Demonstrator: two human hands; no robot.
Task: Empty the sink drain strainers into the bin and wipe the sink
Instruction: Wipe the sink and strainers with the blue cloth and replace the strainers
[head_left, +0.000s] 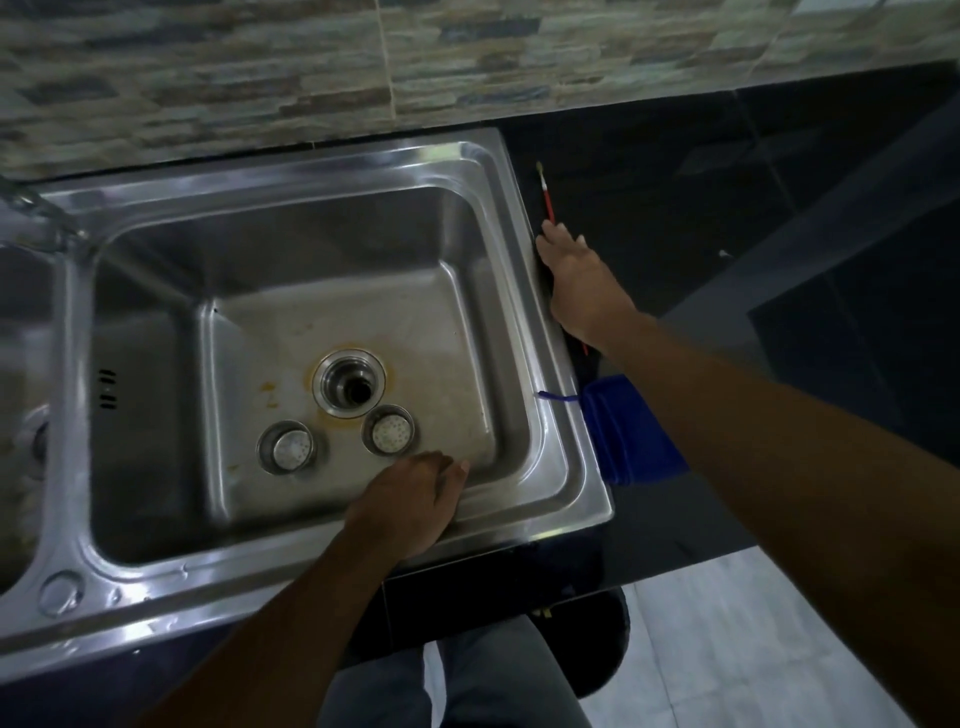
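Two strainers (287, 448) (388, 431) lie loose on the sink (156, 291) floor beside the open drain (349, 383). Left hand (415, 499), fingers spread and empty, hovers nearest the right strainer: pinch its rim, lift level. Right hand (584, 280) rests flat over a brush (546, 193) on the bench (675, 171).

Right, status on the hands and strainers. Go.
Left hand empty, inside the basin near the front wall. Right hand on the counter over a red brush. Two strainers out on the sink floor, drain open. Nothing blocking.
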